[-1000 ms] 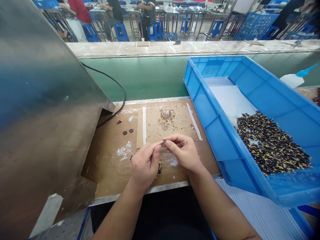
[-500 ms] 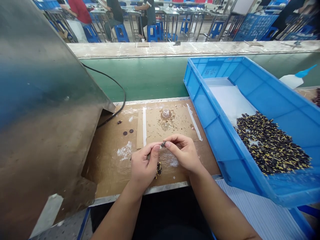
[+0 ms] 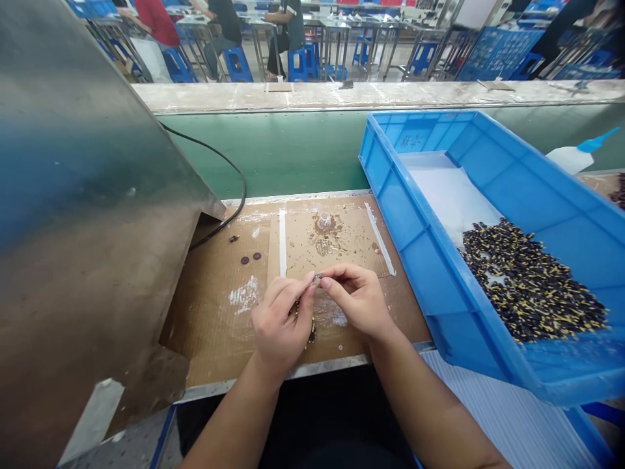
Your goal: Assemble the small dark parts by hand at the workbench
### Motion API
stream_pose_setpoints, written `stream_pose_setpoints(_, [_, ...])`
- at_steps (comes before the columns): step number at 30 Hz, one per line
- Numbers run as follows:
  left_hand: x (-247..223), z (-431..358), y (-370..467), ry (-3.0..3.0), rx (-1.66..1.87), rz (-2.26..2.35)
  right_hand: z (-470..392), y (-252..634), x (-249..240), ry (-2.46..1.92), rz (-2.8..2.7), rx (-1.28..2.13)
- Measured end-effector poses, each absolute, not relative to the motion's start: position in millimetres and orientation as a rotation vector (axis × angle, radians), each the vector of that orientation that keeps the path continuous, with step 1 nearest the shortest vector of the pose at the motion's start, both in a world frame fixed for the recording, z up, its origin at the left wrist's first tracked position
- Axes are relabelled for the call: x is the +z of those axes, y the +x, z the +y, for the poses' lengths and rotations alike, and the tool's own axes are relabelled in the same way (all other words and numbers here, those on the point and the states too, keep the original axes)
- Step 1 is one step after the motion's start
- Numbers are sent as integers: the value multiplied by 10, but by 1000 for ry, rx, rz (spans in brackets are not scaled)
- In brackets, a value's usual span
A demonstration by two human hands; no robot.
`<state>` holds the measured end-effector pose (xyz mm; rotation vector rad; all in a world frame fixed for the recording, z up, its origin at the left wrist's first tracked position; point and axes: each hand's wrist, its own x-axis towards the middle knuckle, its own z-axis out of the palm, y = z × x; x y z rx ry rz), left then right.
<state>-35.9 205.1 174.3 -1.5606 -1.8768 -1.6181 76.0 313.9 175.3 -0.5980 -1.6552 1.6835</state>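
Observation:
My left hand (image 3: 283, 320) and my right hand (image 3: 357, 299) meet above the cardboard-covered bench. Between their fingertips is a small dark part (image 3: 317, 279), pinched from both sides; its details are too small to tell. A little pile of black and yellow pieces (image 3: 312, 331) lies on the cardboard beside my left hand, partly hidden by it. Ahead of the hands, a small clear cup (image 3: 324, 222) stands on a taped cardboard sheet (image 3: 300, 244) with brown stains around it. Two dark round discs (image 3: 250, 258) rest to the left.
A large blue crate (image 3: 420, 215) on the right holds many black and yellow pieces (image 3: 532, 286) and white paper. A metal housing (image 3: 97, 215) rises on the left, with a black cable (image 3: 215, 148). Behind runs a green belt (image 3: 293, 150). People sit at far tables.
My left hand has turned slightly, its fingers closing nearer to my right fingertips around the small part. My right hand has hardly moved.

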Motion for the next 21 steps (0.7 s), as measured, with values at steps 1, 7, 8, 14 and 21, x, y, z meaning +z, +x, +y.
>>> stream_pose_setpoints(1, [1746,2053,-359,-1563,-1610,-1873,3139,760,1751,-602,-1657,1688])
stream_pose_setpoints(7, [1741,2051,-357,-1587,-1586,-1857,3143,770,1748,-603,-1652,1696])
stream_pose_setpoints(8, [1739,2050,-357,-1586,-1584,-1853,3142,774,1747,-598,-1653,1694])
stream_pose_setpoints(14, [1721,2056,-361,-1560,-1487,-1845,3113,772,1724,-686,-1723,1541])
stream_pose_setpoints(21, [1708,2044,-369,-1530,-1494,-1876,3106,756,1730,-676,-1753,1510])
